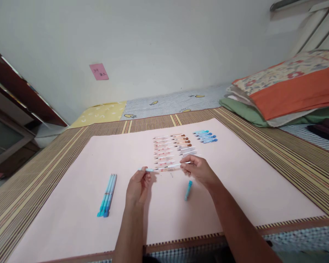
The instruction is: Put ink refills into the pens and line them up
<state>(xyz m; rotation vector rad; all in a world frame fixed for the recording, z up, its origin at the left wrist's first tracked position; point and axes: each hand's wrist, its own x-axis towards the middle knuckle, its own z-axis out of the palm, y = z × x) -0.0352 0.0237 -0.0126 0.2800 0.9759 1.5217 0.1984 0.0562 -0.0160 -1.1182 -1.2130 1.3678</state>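
My left hand [140, 180] pinches a light blue pen barrel [149, 170] just left of the pen rows. In my right hand [196, 168] is a thin white pen refill [170, 167], its dark tip pointing left towards the barrel. The tip lies close to the barrel's end; whether they touch I cannot tell. Below my right hand lies a turquoise pen part with a cap-like end [188, 190]. Beyond my hands, several slim printed pen pieces [163, 148] lie in a column, with brown-ended pieces [182, 140] to their right.
Blue-ended pen pieces [207, 136] lie at the upper right of the pale pink sheet [71, 204]. Blue pens [107, 195] lie side by side at left. The sheet rests on a striped mat [246, 138]. Pillows [293, 87] are stacked at right, against a wall.
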